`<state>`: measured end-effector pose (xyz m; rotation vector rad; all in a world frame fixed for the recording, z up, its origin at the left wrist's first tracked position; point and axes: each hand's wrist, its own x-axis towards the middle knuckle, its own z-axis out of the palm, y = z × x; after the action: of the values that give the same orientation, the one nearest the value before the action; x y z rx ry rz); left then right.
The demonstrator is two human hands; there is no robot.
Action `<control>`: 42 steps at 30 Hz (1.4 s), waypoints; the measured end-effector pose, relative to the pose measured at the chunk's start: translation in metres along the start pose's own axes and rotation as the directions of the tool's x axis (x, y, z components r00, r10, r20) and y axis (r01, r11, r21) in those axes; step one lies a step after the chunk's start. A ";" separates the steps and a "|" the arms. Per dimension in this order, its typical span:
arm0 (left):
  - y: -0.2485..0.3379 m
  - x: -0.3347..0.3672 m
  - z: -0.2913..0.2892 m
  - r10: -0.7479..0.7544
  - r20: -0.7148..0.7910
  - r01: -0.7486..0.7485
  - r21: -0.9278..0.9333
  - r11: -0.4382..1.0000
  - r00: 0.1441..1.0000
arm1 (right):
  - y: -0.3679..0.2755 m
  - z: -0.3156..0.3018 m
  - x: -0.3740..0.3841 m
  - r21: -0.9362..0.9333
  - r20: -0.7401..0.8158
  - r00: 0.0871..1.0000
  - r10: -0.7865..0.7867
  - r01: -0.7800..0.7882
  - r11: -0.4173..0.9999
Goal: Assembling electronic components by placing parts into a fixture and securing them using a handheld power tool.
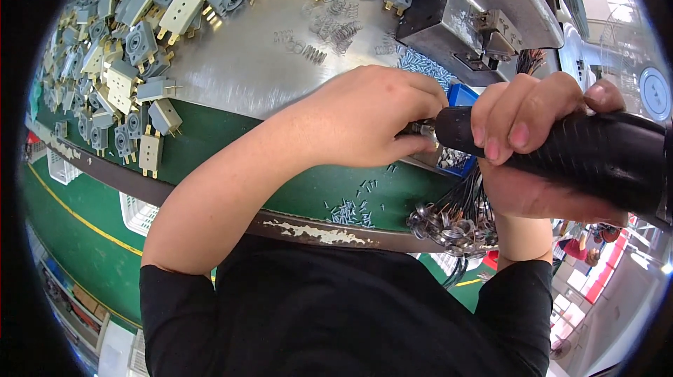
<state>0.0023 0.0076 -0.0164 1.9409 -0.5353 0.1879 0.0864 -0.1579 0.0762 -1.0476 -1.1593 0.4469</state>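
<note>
My right hand [519,124] is wrapped round a thick black power screwdriver [596,156], which lies nearly level with its nose toward the left. At that nose my left hand [378,117] is closed, thumb and fingers pinched about a small metal part. The fingers hide most of this part, so I cannot tell its kind. Just behind the hands sits a blue tray [460,95] with small parts in it. Beyond the left hand, many small silver screws [423,65] are heaped on the metal sheet. More screws [350,213] are scattered on the green mat.
Grey and cream switch-like units [140,44] with brass prongs pile up at left and back. Loose springs [336,30] rest on the metal sheet [231,61]. A steel fixture [484,16] stands at back right. Wires with metal rings [452,226] bunch near the front edge.
</note>
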 end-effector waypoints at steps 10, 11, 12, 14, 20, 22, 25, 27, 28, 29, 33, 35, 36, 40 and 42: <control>0.002 0.000 -0.002 -0.049 0.056 0.052 -0.064 0.997 0.997 | -0.007 0.000 0.008 0.089 -0.040 0.999 0.017 -0.013 0.996; 0.000 0.000 -0.002 -0.049 0.061 0.054 -0.084 0.995 0.997 | -0.008 0.001 0.010 0.100 -0.053 0.998 0.022 -0.016 0.995; 0.004 0.002 -0.003 -0.040 0.066 0.045 -0.075 0.996 0.997 | -0.013 0.001 0.013 0.111 -0.070 0.997 0.016 -0.008 0.994; 0.011 0.004 -0.006 -0.091 0.088 0.094 -0.036 0.995 0.992 | -0.022 0.001 0.017 0.131 -0.102 0.995 0.004 0.010 0.991; 0.001 0.001 0.002 0.099 -0.085 -0.103 -0.051 0.993 0.991 | -0.036 -0.011 0.022 -0.167 -0.443 0.885 0.147 -0.242 0.956; 0.003 0.002 0.004 0.167 -0.095 -0.168 0.001 0.986 0.981 | -0.038 -0.020 0.016 -0.206 -0.462 0.866 0.190 -0.314 0.927; 0.010 0.002 0.006 0.254 -0.120 -0.250 0.047 0.967 0.960 | -0.045 -0.021 0.005 -0.334 -0.370 0.908 0.196 -0.327 0.884; 0.013 0.003 0.009 0.314 -0.149 -0.308 0.067 0.949 0.937 | -0.051 -0.019 -0.001 -0.407 -0.336 0.917 0.216 -0.349 0.844; 0.014 0.003 0.010 0.332 -0.128 -0.326 0.068 0.943 0.935 | -0.053 -0.026 -0.005 -0.441 -0.260 0.938 0.230 -0.328 0.836; 0.015 0.002 0.012 0.294 -0.128 -0.289 0.058 0.956 0.947 | -0.056 -0.024 -0.010 -0.453 -0.295 0.923 0.247 -0.363 0.814; 0.021 -0.001 0.016 0.217 -0.146 -0.208 0.073 0.975 0.965 | -0.076 -0.013 -0.019 -0.588 -0.285 0.902 0.324 -0.432 0.684; 0.022 -0.001 0.018 0.244 -0.148 -0.236 0.066 0.969 0.958 | -0.096 -0.015 -0.016 -0.731 -0.238 0.870 0.433 -0.454 0.510; 0.023 -0.001 0.019 0.259 -0.159 -0.253 0.059 0.966 0.953 | -0.103 -0.016 -0.016 -0.843 -0.207 0.809 0.550 -0.433 0.319; 0.025 -0.002 0.020 0.249 -0.119 -0.242 0.070 0.968 0.961 | -0.101 -0.018 -0.033 -0.893 -0.150 0.708 0.690 -0.397 0.214; 0.028 -0.001 0.018 0.191 -0.093 -0.186 0.059 0.981 0.977 | -0.095 -0.015 -0.039 -0.898 -0.126 0.738 0.663 -0.369 0.240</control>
<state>-0.0132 -0.0171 -0.0012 1.9172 -0.6549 0.4190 0.0654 -0.2400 0.1363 -2.4800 -1.2828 0.5206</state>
